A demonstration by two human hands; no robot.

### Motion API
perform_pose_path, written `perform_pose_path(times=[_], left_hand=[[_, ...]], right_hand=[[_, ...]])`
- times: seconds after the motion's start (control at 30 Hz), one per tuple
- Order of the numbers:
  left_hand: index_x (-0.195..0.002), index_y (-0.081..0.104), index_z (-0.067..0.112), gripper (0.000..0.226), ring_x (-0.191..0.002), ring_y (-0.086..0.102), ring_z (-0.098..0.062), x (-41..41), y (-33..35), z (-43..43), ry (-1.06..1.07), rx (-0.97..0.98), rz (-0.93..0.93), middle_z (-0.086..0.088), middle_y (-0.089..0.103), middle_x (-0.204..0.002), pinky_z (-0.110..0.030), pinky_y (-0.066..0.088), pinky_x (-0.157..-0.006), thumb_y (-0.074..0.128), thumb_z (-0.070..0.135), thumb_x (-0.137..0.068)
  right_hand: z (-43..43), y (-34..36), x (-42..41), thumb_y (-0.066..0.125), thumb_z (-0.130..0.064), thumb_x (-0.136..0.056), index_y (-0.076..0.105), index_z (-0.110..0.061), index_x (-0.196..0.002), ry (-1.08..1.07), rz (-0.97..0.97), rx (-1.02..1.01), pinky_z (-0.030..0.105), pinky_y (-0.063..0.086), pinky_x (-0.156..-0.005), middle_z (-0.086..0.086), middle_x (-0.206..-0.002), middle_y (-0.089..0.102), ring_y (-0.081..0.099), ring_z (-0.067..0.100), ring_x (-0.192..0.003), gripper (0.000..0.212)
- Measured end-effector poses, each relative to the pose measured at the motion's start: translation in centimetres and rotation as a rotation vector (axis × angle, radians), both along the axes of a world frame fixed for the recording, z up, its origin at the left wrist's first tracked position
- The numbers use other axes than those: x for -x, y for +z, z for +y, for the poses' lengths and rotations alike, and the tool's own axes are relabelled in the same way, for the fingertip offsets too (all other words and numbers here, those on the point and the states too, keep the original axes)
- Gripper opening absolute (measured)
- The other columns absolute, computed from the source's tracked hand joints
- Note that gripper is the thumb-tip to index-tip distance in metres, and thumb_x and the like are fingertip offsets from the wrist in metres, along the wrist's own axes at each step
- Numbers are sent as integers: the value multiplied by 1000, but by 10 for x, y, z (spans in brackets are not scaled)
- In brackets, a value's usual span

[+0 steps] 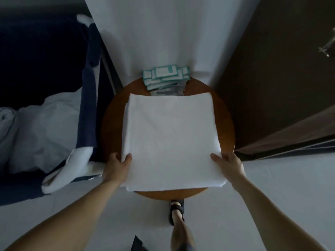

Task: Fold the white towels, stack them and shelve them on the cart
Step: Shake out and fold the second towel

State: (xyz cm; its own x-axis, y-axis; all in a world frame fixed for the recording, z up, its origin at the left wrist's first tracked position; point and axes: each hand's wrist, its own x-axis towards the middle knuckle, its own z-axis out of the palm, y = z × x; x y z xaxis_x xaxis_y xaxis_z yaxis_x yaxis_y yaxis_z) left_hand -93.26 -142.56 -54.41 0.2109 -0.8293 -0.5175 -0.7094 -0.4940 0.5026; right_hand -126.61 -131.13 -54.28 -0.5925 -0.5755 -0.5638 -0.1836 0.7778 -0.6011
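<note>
I see my left hand [118, 163] and right hand [229, 163] pinching the near corners of the smooth, square-folded white towel [172, 138] on the round table [227, 124].

Dim, cool, bluish light with no hard shadows. The towel [172, 140] is the brightest surface, evenly lit and free of glare. Left of the towel the scene sinks almost to black; far right of it a metal handle [328, 44] glints faintly. Focus is soft throughout. Beyond the towel, wall [163, 33] edges splay outward: wide-angle distortion.
</note>
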Motion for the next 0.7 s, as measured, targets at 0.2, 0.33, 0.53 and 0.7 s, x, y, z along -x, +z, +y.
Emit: perform_pose_path(times=[0.2, 0.33, 0.53, 0.7], left_hand=[[-112, 58, 3, 42, -90, 55, -29, -20, -1, 35, -105, -2, -17, -13, 62, -105, -33, 37, -76, 58, 41, -96], [-96, 55, 7, 37, -80, 55, -28, -14, 5, 31, -146, 71, -87, -12, 61, -92, -34, 38, -67, 50, 43, -99], [-98, 57, 4, 42, -92, 56, -34, -15, -7, 38, -116, 15, -118, -16, 62, -100, -36, 42, -79, 49, 45, -99], [-121, 54, -3, 50, -89, 51, -26, -11, -12, 39, 40, -13, 37, -13, 56, -110, -33, 41, -70, 64, 38, -93]], right_hand=[[37, -9, -26, 59, -44, -93, 60, -11, -111, 84, 109, -21, 39, 54, -72, 4, -93, 62, 60, 24, -82, 38], [26, 0, -24, 47, -40, -100, 56, -2, -117, 96, 207, 12, 36, 42, -74, 11, -96, 57, 55, 32, -88, 42], [17, -5, -22, 49, -49, -98, 58, -6, -118, 10, 202, 29, 43, 49, -84, 15, -105, 62, 58, 36, -98, 49], [27, -18, -20, 72, -47, -83, 60, -7, -103, -205, -23, 12, 40, 59, -60, 3, -90, 58, 59, 28, -92, 46]])
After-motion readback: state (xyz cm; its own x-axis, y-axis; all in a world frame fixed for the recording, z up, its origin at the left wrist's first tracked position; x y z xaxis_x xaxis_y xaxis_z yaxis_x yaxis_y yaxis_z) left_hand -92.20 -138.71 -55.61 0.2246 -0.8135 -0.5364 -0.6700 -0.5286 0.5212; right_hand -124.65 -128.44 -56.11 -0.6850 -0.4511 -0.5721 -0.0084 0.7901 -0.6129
